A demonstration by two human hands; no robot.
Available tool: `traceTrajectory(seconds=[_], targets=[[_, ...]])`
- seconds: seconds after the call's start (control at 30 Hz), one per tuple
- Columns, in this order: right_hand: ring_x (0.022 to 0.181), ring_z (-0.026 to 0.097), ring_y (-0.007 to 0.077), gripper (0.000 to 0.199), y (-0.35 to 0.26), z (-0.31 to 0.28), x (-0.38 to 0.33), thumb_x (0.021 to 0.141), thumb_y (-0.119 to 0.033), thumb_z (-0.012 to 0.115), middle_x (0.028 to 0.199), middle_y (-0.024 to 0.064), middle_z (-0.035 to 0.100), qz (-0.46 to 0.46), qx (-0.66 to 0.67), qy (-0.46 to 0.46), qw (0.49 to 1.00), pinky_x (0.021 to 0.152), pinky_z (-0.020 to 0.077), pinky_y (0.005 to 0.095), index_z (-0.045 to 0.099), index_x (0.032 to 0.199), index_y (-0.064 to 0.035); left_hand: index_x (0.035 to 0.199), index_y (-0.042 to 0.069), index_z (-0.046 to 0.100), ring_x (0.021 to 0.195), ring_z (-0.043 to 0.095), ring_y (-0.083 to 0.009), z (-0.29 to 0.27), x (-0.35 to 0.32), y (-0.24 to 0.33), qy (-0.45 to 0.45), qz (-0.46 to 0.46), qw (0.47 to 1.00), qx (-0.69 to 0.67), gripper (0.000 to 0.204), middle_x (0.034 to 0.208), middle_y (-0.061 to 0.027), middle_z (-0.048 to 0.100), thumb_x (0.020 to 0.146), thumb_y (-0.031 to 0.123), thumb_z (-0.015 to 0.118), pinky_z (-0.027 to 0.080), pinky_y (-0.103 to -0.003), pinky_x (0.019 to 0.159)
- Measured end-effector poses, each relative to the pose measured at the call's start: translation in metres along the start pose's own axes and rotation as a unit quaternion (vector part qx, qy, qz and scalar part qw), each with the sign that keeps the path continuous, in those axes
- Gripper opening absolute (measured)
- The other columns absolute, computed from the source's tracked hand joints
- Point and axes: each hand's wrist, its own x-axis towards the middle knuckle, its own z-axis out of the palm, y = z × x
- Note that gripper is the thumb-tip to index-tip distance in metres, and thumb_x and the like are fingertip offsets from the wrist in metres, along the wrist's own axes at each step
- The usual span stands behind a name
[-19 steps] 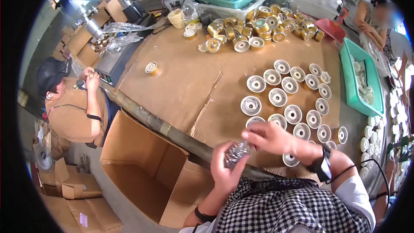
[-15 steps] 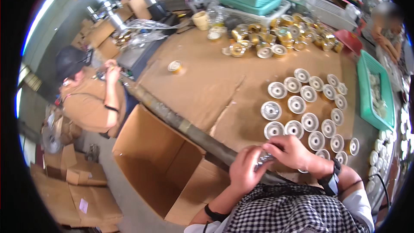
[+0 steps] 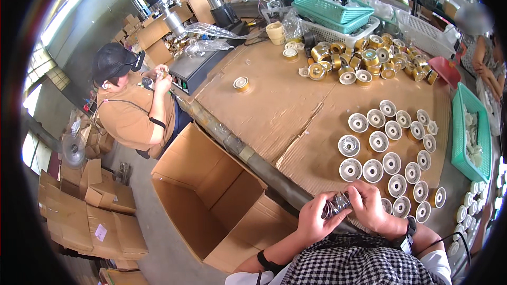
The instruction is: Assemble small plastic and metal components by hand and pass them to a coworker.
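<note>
In front of my apron, my left hand (image 3: pixel 315 217) is wrapped round a shiny, dark ribbed bundle (image 3: pixel 336 206) that looks like thin metal rings stacked together. My right hand (image 3: pixel 368 207) closes on its other end, thumb on top; the fingers hide part of it. Just beyond the hands, round white-faced parts with gold sides (image 3: pixel 373 170) stand in loose rows on the cardboard-covered table (image 3: pixel 274 111). One of them, toward the left of the group, has something shiny lying in its recess (image 3: pixel 349 146).
Left of my arms gapes a large cardboard box (image 3: pixel 211 200) below the padded table edge (image 3: pixel 237 148). A heap of gold parts (image 3: pixel 369 60) lies at the back, near teal baskets (image 3: pixel 330 8). Another teal basket (image 3: pixel 470 134) stands right. A co-worker (image 3: pixel 137 105) works at left.
The view has shifted, so the table and co-worker appear farther right and lower. Both hands still grip the bundle; more of its ribbed side shows between them now.
</note>
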Motion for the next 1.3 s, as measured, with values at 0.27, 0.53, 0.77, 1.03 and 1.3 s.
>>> traceTrajectory(seconds=[0.27,0.53,0.77,1.03,1.3], targets=[[0.061,0.064,0.0221,0.012,-0.004,-0.015,-0.006,0.094,-0.009,0.062,0.073,0.0125,0.066,-0.061,-0.008,0.016,0.998,0.058,0.0498,0.0329,0.068,0.092,0.0008,0.117,0.0,0.058,0.079,0.071,-0.0167,0.011,-0.005,0.001,-0.035,-0.074,0.989,-0.121,0.047,0.094,-0.0114,0.07,0.085,0.019,0.086,0.056,-0.03,0.068],[0.079,0.063,0.007,0.019,-0.001,-0.033,-0.017,0.1,-0.004,0.064,0.094,0.0038,0.07,0.121,0.162,-0.084,0.976,0.067,0.0521,0.023,0.066,0.117,0.0042,0.127,0.0,0.057,0.096,0.072,-0.0197,0.01,-0.008,0.007,-0.027,-0.072,0.993,-0.09,0.052,0.106,-0.0155,0.071,0.086,0.018,0.085,0.057,-0.031,0.079],[0.076,0.066,0.0067,0.011,0.001,-0.036,-0.026,0.097,0.002,0.066,0.088,0.0038,0.07,0.21,0.224,-0.083,0.948,0.065,0.0547,0.0217,0.068,0.108,0.0057,0.127,-0.002,0.056,0.102,0.07,-0.017,0.005,-0.014,0.012,-0.09,-0.124,0.986,-0.061,0.049,0.111,-0.014,0.07,0.088,0.011,0.082,0.056,-0.033,0.088],[0.074,0.066,0.0068,0.008,-0.002,-0.044,-0.031,0.096,0.005,0.066,0.084,0.0045,0.071,0.124,0.121,-0.1,0.98,0.064,0.0542,0.022,0.067,0.104,0.0048,0.124,-0.004,0.056,0.106,0.065,-0.0139,0.008,-0.02,0.001,-0.144,-0.234,0.94,-0.202,0.04,0.115,-0.0097,0.066,0.092,0.008,0.077,0.054,-0.031,0.091],[0.075,0.067,0.008,0.004,0.01,-0.048,-0.036,0.095,0.002,0.069,0.085,0.0052,0.072,0.181,0.227,-0.09,0.953,0.065,0.0552,0.0234,0.069,0.099,0.0042,0.127,-0.002,0.055,0.1,0.066,-0.0113,0.013,-0.017,0.012,-0.133,-0.189,0.947,-0.223,0.043,0.113,-0.0098,0.069,0.092,0.008,0.078,0.054,-0.027,0.083]])
